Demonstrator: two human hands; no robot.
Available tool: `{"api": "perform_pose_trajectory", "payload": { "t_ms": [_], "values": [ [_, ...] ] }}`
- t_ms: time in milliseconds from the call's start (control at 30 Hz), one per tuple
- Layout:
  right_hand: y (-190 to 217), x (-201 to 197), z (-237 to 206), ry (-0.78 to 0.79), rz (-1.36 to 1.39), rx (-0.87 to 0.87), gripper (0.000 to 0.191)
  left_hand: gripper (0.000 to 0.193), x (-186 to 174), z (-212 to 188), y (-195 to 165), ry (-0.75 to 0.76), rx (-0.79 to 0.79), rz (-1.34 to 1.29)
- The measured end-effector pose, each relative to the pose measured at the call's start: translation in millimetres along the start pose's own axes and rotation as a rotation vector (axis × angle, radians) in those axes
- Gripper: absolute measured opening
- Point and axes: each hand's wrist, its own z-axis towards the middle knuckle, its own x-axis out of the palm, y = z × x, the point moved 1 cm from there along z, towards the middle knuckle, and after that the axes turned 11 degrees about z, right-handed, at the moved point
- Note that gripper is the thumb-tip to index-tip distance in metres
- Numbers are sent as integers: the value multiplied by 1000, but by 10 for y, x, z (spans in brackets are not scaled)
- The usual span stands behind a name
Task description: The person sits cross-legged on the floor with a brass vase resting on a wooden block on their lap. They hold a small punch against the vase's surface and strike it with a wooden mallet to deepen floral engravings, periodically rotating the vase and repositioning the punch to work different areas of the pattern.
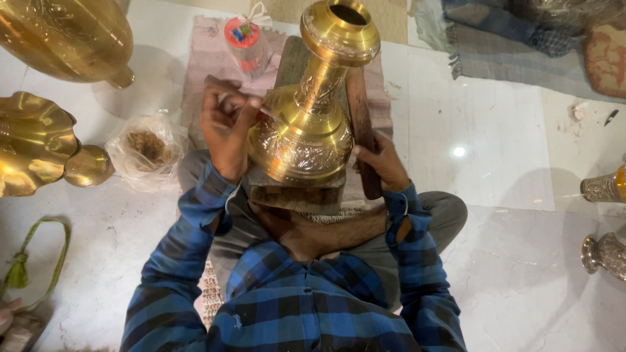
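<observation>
At the centre of the frame, the left hand point(225, 130) is closed in a pinch round a thin engraving tool point(229, 87), whose tip meets the shoulder of a brass vase point(310, 124); the fingers curl tight, seemingly to keep the point steady on the curved metal. Right of the vase, the right hand point(381, 163) presses against its lower body and grips the edge of a dark wooden slat point(360, 124), apparently bracing the piece so it cannot roll. The vase lies tilted away from the person, its open mouth toward the top of the frame and its round belly resting on a wooden block point(297, 194) held in the lap, which brings the engraved band up close under the tool.

Beyond the hands, a pink mat point(208, 45) covers the white floor point(508, 169), with a small plastic-wrapped packet point(246, 40) at its upper edge. Left of the mat sits a clear bag point(147, 148) of brownish material. Large brass vessels point(45, 91) fill the upper left of the frame, and two smaller engraved metal pieces point(605, 218) stand at the right edge. A green cord point(39, 261) lies at lower left, and a grey cloth point(508, 45) at upper right.
</observation>
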Motion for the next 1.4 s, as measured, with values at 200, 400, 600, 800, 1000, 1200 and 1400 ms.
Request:
{"api": "perform_pose_trajectory", "payload": {
  "t_ms": [200,400,600,800,1000,1200,1400],
  "values": [
    [208,-330,-256,-151,22,-56,56,13,418,339,-196,487,125,324],
    [715,-447,-843,-121,-629,-621,65,46,622,396,-453,643,376,663],
    [1077,-365,-1039,-193,-1131,-860,64,45,671,326,-602,596,491,740],
    [1243,-250,-992,-233,-1352,-926,66,53,668,342,-588,616,457,760],
    [1361,-129,-914,-72,-1317,-980,66,52,649,363,-543,588,532,759],
    [1425,-58,-923,-87,-1245,-959,60,51,620,388,-467,563,548,775],
    [1410,-57,-990,-71,-1186,-952,57,50,623,400,-416,571,521,796]
  ]
}}
